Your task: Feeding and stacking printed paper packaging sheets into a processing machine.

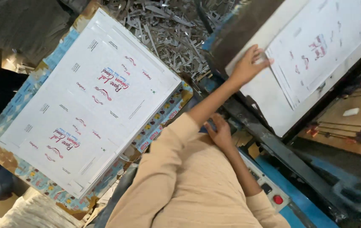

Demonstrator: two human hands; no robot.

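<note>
Two bare hands at a die-cutting press, between one stack of printed sheets and one heap of scrap.

From the head camera: the left hand (248, 63) lies open, fingers spread flat on the edge of the white printed sheet (324, 46) that rests on the tilted machine bed (265, 101). The right hand (220, 133) sits lower, by the dark frame bar (273, 143), fingers curled; whether it grips anything cannot be told. One stack of white printed sheets (87, 101) lies well apart to the left on a patterned board (163, 120), its top sheet carrying two matching red-and-blue designs. One heap of grey cardboard strips (168, 25) lies behind. One control panel (261, 181) on the blue machine body bears one red button (277, 199). A wooden floor (358, 131) shows at right.
</note>
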